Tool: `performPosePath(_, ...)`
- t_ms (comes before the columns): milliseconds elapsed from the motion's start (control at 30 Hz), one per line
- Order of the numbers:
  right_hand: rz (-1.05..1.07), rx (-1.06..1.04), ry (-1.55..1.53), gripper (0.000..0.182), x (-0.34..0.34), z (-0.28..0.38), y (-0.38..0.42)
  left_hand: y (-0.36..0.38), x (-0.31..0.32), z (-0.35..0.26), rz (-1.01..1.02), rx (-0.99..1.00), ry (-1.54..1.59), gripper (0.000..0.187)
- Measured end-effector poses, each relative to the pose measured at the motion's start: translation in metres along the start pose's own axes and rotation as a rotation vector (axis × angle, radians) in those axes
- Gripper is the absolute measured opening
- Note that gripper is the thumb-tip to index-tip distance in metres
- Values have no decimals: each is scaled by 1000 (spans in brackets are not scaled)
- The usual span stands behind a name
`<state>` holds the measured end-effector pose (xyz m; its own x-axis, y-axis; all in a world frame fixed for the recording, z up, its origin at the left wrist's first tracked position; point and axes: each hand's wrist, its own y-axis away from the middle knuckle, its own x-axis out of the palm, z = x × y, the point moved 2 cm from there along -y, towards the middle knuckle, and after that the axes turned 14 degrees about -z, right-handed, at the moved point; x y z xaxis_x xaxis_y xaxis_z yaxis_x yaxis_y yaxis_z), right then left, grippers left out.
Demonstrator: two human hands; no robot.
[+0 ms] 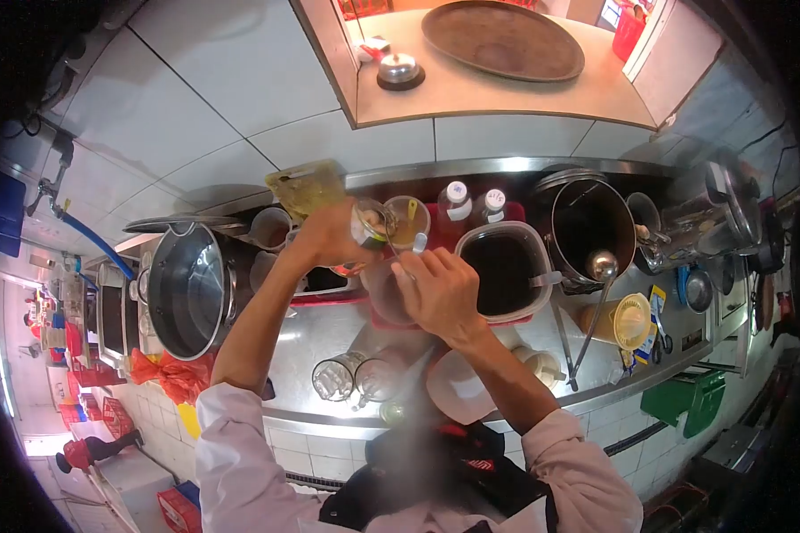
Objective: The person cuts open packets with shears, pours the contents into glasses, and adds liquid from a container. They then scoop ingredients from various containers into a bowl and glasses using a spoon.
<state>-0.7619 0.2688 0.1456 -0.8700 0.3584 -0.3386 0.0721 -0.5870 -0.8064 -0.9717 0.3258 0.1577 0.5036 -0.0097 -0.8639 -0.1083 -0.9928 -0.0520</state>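
Observation:
My left hand (331,234) is wrapped round a small clear jar (371,222), tipped with its mouth toward the right. Pale contents show inside it. My right hand (440,291) is closed, fingertips pinched on a thin metal utensil (389,245) that reaches to the jar's mouth; its working end is hidden. Just behind the jar stands a round tub (411,216) with a yellow-green handle in it. Below my right hand is a translucent container (386,289), partly covered by the fingers. Right of it sits a square white tub (507,266) of dark liquid.
Two glass mugs (333,379) stand on the steel counter near my body. A large pot (187,289) is at left, another pot (593,226) with a ladle (602,266) at right. Two capped bottles (456,206) stand behind. Scissors (662,342) lie near the right edge.

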Motion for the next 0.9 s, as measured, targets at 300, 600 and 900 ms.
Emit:
performPosePath(300,-8,49,-16,10,1,-4,6,-7,-5,-13,64,6,-201,76)
performPosePath(600,-9,141,-29,10,4,-8,8,-21,0,-8,148,15,-255,77)
performPosePath(900,-47,187,-27,12,5,-11,6,-35,-1,-15,214,69,-400,79)
